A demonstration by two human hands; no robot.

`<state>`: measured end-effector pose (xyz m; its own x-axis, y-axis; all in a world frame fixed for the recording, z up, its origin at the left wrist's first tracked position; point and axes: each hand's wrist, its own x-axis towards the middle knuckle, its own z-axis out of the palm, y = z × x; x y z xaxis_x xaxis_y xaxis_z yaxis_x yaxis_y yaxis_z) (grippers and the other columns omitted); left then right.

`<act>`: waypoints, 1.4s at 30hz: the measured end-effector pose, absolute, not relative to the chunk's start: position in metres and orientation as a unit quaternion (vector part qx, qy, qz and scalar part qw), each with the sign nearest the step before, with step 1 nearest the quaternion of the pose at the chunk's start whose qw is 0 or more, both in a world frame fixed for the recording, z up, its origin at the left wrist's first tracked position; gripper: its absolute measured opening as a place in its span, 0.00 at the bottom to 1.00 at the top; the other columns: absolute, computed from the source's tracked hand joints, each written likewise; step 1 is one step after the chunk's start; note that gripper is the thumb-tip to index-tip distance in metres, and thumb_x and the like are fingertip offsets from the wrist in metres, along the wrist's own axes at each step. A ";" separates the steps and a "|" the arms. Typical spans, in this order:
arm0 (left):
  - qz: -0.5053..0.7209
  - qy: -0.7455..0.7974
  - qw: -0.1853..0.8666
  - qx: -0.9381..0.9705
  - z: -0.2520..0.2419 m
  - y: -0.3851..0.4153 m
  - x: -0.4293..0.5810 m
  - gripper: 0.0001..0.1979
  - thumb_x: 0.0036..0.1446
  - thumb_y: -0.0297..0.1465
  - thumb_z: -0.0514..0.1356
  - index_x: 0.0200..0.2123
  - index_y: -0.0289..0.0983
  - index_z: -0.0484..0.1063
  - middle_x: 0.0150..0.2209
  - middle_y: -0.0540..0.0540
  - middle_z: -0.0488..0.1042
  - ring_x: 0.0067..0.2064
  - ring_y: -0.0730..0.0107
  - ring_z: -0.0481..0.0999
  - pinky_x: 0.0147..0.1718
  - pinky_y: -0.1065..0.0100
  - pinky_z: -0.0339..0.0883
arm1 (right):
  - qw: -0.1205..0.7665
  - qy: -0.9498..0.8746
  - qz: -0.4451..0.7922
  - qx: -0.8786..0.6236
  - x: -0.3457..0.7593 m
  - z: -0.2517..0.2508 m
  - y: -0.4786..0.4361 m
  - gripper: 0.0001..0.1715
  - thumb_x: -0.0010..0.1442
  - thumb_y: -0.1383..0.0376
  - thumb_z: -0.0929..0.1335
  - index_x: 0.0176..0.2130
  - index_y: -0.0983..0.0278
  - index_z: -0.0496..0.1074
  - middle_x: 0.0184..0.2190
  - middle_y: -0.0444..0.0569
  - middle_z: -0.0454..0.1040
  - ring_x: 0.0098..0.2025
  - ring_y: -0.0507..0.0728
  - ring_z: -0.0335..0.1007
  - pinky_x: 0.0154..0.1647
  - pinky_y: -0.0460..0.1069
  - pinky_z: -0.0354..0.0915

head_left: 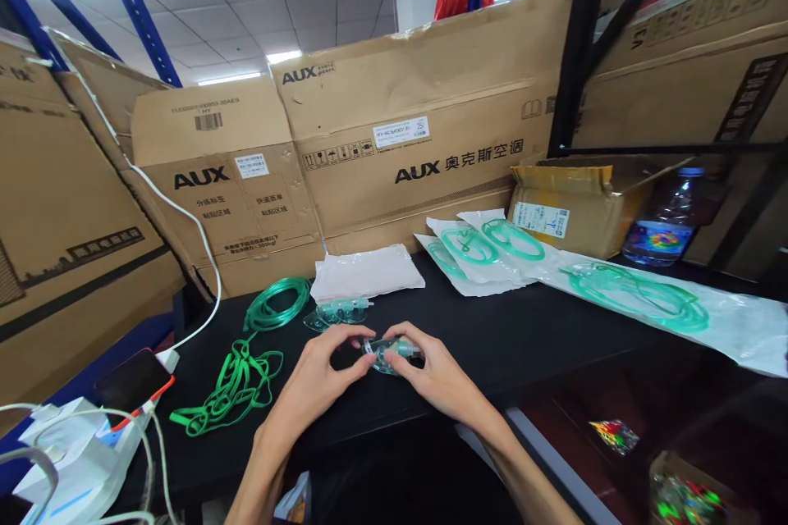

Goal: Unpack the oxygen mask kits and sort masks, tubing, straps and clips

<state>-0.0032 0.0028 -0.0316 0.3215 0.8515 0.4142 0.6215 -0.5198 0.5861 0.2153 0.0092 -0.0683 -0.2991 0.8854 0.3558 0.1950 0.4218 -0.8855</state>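
Observation:
Both my hands hold one small clear-green oxygen mask (385,362) low over the black table, in front of me. Thumb and forefinger of my left hand (329,361) pinch its left end, by a pale strip. My right hand (434,369) grips the other end, where a whitish tubular connector (406,349) sticks out. Fingers cover part of the mask. Just beyond lie more clear-green masks (338,312), partly overlapping. To the left are a coil of green tubing (278,303) and a tangle of green elastic straps (227,390).
A white packet stack (369,272) lies behind the masks. Bagged tubing sets (471,250) spread rightward, near an open carton (566,205) and a water bottle (663,217). A power strip (104,459) with cables occupies the left edge. Cardboard panels (431,131) wall the back.

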 end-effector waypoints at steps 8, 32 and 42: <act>0.281 0.507 0.101 0.809 -0.040 -0.007 -0.066 0.08 0.63 0.40 0.62 0.37 0.42 0.71 0.48 0.46 0.77 0.52 0.56 0.74 0.54 0.56 0.65 | 0.456 -0.698 0.372 -0.408 0.214 -0.068 0.003 0.10 0.62 0.58 0.69 0.44 0.57 0.74 0.35 0.42 0.75 0.37 0.56 0.69 0.40 0.48 0.62; 0.311 0.494 0.004 0.812 -0.030 0.054 -0.058 0.18 0.67 0.39 0.57 0.59 0.47 0.69 0.56 0.46 0.73 0.59 0.55 0.70 0.60 0.52 0.62 | 0.437 -0.805 0.238 -0.324 0.204 -0.038 0.112 0.15 0.63 0.63 0.71 0.50 0.64 0.72 0.44 0.49 0.76 0.46 0.59 0.73 0.51 0.59 0.68; 0.304 0.468 0.053 0.828 -0.044 0.095 -0.065 0.12 0.65 0.34 0.57 0.50 0.43 0.74 0.51 0.45 0.76 0.50 0.59 0.76 0.49 0.60 0.70 | 0.377 -0.857 0.176 -0.304 0.185 -0.060 0.128 0.20 0.70 0.60 0.67 0.58 0.63 0.69 0.56 0.55 0.72 0.58 0.63 0.70 0.60 0.65 0.66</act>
